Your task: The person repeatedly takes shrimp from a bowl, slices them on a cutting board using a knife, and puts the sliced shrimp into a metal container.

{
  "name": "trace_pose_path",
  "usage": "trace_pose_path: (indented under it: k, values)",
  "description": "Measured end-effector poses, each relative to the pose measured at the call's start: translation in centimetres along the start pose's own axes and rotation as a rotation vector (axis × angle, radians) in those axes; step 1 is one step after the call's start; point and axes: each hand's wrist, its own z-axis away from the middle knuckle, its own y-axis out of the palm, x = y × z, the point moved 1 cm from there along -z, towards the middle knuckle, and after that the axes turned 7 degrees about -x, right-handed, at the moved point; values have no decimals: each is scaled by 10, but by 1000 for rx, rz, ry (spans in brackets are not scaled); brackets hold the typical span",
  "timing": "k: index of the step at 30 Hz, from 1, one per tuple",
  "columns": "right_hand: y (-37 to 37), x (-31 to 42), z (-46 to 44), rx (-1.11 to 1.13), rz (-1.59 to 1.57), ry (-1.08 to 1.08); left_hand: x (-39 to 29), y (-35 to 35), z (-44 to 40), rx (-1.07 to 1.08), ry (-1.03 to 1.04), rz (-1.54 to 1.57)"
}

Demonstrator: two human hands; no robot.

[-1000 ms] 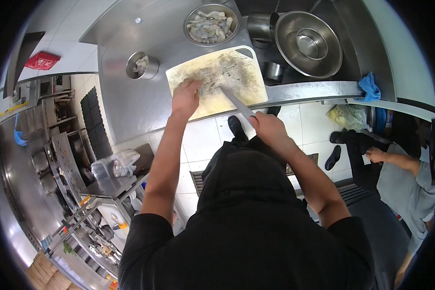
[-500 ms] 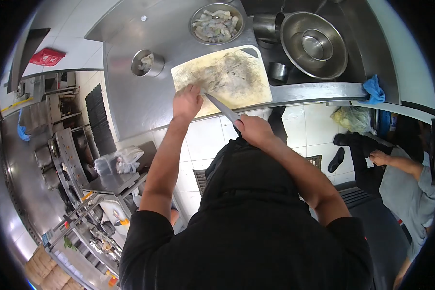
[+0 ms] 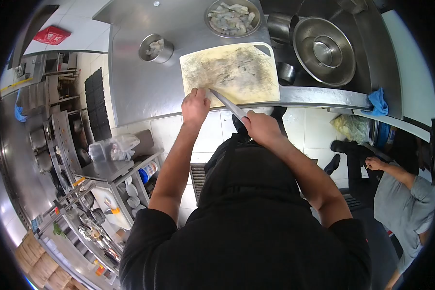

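Observation:
My right hand is wrapped round the handle of a knife. The blade slants up and left over the near edge of a worn white cutting board, its tip beside the fingers of my left hand. My left hand rests at the board's near left corner with fingers curled and pinched; whatever they hold is hidden. Beyond the board, a metal bowl is filled with peeled shrimp. To the left, a small steel pot contains a few pale pieces, apparently shrimp.
Right of the board, a sink area holds a large metal basin with a smaller bowl inside, plus a steel cup. A blue cloth hangs on the counter edge. Another person sits at the right.
The head view has shifted, so the board and bowls appear farther right. Both hands stay at the board's near edge, the knife tip still close to my left fingers.

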Motion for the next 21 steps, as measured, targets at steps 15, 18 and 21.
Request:
trace_pose_path:
  k: [15,18,21]
  values:
    - [4,-4,-8,0,99,-11,0,2,0,58,-116,53]
    - [2,-4,-10,3,113,7,0,2,1,66,-115,55]
    - [4,-8,-12,-7,98,-3,-1,4,2,65,-120,63]
